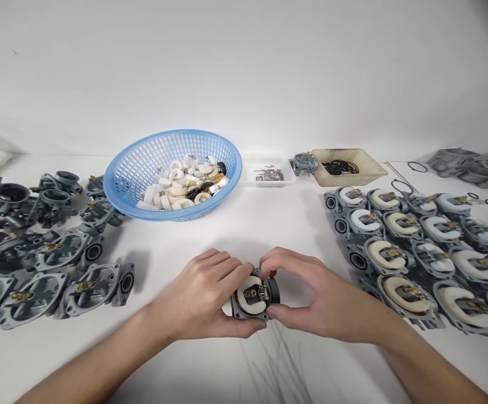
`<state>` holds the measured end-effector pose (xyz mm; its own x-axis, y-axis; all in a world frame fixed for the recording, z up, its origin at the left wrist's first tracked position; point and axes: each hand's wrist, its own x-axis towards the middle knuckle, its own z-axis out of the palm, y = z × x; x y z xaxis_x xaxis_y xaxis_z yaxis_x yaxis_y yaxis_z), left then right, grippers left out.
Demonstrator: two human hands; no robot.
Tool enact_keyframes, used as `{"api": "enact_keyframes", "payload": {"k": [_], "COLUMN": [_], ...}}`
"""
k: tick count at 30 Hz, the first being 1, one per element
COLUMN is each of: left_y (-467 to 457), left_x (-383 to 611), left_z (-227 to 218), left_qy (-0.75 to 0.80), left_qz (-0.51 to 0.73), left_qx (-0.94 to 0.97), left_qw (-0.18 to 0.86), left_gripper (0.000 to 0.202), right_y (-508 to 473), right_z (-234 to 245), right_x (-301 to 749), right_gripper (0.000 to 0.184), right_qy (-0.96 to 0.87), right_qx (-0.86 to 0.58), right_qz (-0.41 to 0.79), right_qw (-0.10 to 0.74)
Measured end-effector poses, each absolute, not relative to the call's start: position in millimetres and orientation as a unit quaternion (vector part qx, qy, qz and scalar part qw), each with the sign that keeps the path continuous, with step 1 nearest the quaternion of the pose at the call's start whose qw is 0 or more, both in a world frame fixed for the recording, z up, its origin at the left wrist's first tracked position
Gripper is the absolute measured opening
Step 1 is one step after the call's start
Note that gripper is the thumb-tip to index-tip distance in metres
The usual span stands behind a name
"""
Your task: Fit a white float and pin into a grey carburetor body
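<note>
A die-cast carburetor body (252, 306) lies on the white table between my hands, its white float (248, 287) and small brass fitting facing up. My left hand (199, 294) grips it from the left, with the fingers over the float and the thumb along the lower edge. My right hand (307, 286) holds it from the right, the fingertips on the top edge and the thumb at the lower right corner. Parts of the body's rim are hidden under my fingers.
A blue plastic basket (172, 175) of white floats and dark parts stands ahead. Beside it are a small tray of screws (268, 174) and a beige tray of black O-rings (347, 167). Carburetor bodies (50, 252) lie at left; float-fitted ones (408, 252) stand in rows at right.
</note>
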<state>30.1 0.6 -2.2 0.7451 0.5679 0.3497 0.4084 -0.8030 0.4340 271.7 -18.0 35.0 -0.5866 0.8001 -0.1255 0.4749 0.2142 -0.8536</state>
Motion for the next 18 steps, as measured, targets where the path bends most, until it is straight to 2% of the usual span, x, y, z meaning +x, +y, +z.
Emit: {"api": "enact_keyframes", "payload": {"k": [7, 13, 18], "left_y": [1.0, 0.9, 0.8], "left_x": [30.7, 30.6, 30.7], "left_z": [-2.6, -1.0, 0.7], "left_qy": [0.265, 0.266, 0.268], "left_qz": [0.245, 0.246, 0.242], "left_qx": [0.918, 0.918, 0.917], "left_qw": [0.164, 0.163, 0.168], "left_gripper": [0.046, 0.046, 0.045], "right_y": [-19.5, -17.9, -16.8], "right_z": [36.7, 36.1, 41.0], "right_x": [269.8, 270.8, 269.9], "right_gripper": [0.030, 0.020, 0.030], "right_qy": [-0.742, -0.748, -0.737], "right_qx": [-0.453, -0.429, -0.456], "right_qz": [0.465, 0.477, 0.474], "right_qw": [0.168, 0.169, 0.153]}}
